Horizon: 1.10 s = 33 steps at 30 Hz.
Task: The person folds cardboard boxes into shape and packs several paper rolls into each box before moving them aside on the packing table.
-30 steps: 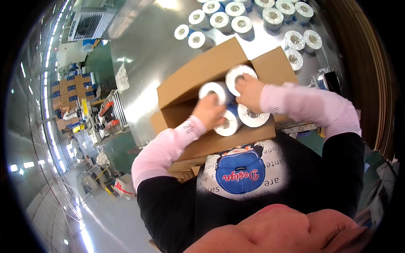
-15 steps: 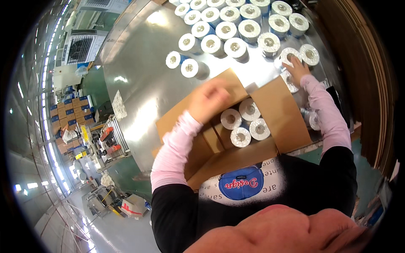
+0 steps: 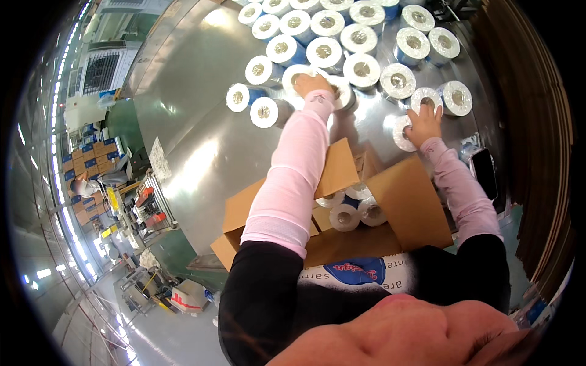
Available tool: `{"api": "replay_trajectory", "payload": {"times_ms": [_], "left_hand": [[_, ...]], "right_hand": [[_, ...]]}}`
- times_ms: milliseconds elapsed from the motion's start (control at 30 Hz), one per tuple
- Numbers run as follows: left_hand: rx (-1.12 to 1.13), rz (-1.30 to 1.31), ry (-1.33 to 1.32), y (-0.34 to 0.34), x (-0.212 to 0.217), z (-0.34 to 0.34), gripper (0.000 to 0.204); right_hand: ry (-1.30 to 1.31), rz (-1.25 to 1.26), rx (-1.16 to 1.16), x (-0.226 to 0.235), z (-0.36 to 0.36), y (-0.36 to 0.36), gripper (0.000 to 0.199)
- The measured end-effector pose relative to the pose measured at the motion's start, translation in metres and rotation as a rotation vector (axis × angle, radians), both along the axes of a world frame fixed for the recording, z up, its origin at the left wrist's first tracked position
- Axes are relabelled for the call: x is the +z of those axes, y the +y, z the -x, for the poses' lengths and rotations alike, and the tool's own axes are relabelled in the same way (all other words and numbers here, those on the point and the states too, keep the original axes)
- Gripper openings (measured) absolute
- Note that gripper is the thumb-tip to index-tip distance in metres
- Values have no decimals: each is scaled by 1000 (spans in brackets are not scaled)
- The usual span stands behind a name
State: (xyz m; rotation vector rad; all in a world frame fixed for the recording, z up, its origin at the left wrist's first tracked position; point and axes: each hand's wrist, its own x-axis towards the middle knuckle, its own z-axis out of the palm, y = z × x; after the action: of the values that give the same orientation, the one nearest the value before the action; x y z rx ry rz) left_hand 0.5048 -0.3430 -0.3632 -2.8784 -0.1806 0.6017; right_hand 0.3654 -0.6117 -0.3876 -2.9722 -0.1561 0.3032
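Single head-worn fisheye, looking steeply down, close over metal table (image 3: 201,122), edges bowed

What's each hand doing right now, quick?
Left hand: laid on top of a roll on the table; grip cannot be told.
Right hand: open, fingers spread over a roll.

The scene was brightly and evenly lit from overhead. The steel desk (image 3: 195,122) threw back broad white glare, strongest near its middle and far end. Strip lights (image 3: 58,177) curved along the left rim. Shadows under the arms were soft and short. Fisheye bending grew strong toward the black edges, where the floor (image 3: 152,335) smeared. The centre stayed sharp.
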Motion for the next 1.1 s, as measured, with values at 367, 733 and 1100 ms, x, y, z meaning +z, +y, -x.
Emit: {"api": "replay_trajectory", "payload": {"times_ms": [367, 733, 1100], "left_hand": [[527, 1514, -297, 186, 72, 84, 43], [259, 1801, 66, 259, 272, 361, 50], [-507, 233, 76, 225, 219, 410, 40]], "right_hand": [[174, 0, -41, 2, 3, 22, 38], [774, -1762, 172, 206, -15, 32, 34], [103, -189, 1348, 89, 198, 327, 44]]}}
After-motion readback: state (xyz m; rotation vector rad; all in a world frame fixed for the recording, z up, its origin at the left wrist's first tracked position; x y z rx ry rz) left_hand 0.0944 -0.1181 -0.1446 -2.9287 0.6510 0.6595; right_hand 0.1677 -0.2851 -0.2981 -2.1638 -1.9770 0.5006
